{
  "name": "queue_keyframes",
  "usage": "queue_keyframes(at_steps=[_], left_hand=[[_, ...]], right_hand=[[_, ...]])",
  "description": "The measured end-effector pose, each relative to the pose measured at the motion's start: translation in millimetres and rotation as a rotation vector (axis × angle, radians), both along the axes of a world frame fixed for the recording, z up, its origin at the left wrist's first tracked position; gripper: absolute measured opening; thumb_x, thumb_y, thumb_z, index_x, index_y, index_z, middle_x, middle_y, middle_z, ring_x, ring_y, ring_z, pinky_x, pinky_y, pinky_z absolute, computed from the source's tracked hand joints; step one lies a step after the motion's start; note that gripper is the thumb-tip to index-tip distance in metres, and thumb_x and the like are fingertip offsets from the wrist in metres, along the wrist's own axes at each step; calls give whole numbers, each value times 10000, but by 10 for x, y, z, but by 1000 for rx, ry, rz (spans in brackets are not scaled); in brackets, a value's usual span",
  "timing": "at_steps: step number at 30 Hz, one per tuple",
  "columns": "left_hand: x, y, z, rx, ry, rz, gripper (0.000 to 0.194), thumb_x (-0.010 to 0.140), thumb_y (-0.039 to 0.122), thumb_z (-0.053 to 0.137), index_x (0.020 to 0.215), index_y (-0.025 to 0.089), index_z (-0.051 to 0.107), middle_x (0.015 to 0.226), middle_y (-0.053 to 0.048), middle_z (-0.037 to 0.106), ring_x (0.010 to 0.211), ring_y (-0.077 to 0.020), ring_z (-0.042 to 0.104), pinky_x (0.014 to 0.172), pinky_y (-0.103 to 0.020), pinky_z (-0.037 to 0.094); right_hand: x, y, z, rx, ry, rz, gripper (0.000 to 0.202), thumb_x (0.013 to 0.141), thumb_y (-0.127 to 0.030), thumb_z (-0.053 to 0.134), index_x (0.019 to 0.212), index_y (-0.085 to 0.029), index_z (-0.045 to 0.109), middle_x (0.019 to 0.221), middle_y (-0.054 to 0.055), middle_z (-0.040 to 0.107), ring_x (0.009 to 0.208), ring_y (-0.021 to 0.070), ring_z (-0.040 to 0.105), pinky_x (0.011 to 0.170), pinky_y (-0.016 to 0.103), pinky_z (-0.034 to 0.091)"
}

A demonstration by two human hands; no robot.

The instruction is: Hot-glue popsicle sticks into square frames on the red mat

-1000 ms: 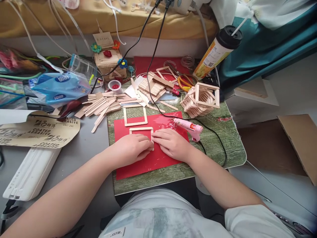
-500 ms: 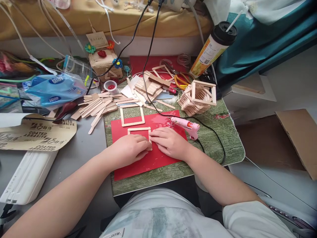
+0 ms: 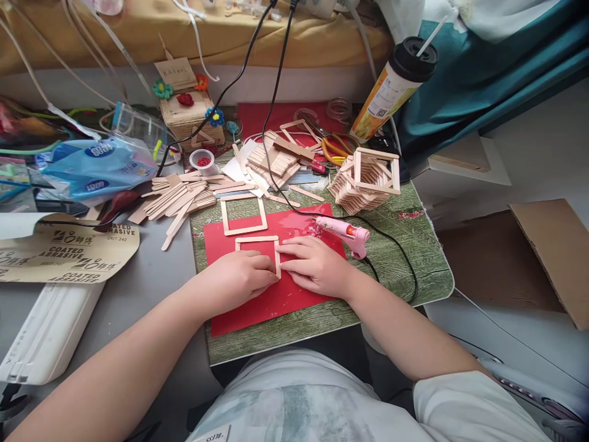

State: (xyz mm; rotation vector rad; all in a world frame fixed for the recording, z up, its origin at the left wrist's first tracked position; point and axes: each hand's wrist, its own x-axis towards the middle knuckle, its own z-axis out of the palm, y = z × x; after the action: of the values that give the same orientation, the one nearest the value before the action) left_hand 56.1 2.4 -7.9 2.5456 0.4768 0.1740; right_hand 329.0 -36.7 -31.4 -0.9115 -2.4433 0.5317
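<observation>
Wooden stick frame (image 3: 256,239) lying on a red sheet (image 3: 276,304), its right side between both hands. Since half a second earlier, the right hand (image 3: 317,267) has spread its outstretched fingers slightly against that side; the left hand (image 3: 237,276) curls over the lower part, grip hidden, and the frame has barely shifted, suggesting steadying

The single head-worn camera looks forward and down over the person's shirt (image 3: 294,399), visible along the bottom edge. It sits fairly near the green tabletop (image 3: 432,264), with the left hand (image 3: 240,276) and right hand (image 3: 317,268) around mid-view and the yellow cloth (image 3: 322,49) along the top.
</observation>
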Motion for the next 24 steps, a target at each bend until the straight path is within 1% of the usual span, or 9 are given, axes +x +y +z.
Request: queue_keyframes(at_steps=[4, 8, 15, 21, 24], left_hand=[[-5, 2, -17, 5, -41, 0, 317, 1104, 217, 463, 1140, 236, 777, 1083, -78, 768, 910, -168, 718, 826, -285, 531], [-9, 4, -41, 8, -66, -3, 311, 1102, 220, 470, 1142, 239, 777, 1049, -78, 764, 882, -163, 709, 796, -276, 521], [0, 7, -48, -3, -89, 15, 322, 1100, 245, 468, 1133, 256, 788, 1013, -80, 756, 833, -159, 693, 781, -262, 525], [5, -3, -25, 7, -48, 10, 327, 1099, 220, 460, 1137, 244, 784, 1047, -84, 765, 866, -167, 703, 780, -274, 516], [5, -15, -26, -6, -21, 24, 314, 1098, 217, 474, 1114, 240, 787, 1065, -70, 767, 886, -169, 710, 767, -282, 503]], right_hand=[[1, -4, -10, -16, 5, -8, 189, 997, -186, 653, 1100, -243, 801, 1447, 119, 708, 1337, 309, 625, 1145, 554, 520], [4, -7, -20, -5, 17, -11, 183, 1005, -187, 643, 1088, -231, 800, 1437, 121, 713, 1323, 314, 632, 1132, 552, 533], [7, -5, -32, -10, 19, -21, 183, 997, -191, 657, 1092, -260, 798, 1439, 101, 711, 1324, 313, 630, 1118, 558, 540], [-4, 1, -36, -4, 35, -19, 176, 994, -183, 655, 1078, -247, 796, 1430, 105, 718, 1316, 317, 629, 1108, 554, 544], [-5, 0, -45, 2, 39, -18, 171, 993, -185, 657, 1077, -244, 794, 1426, 105, 719, 1306, 317, 633, 1102, 551, 547]])
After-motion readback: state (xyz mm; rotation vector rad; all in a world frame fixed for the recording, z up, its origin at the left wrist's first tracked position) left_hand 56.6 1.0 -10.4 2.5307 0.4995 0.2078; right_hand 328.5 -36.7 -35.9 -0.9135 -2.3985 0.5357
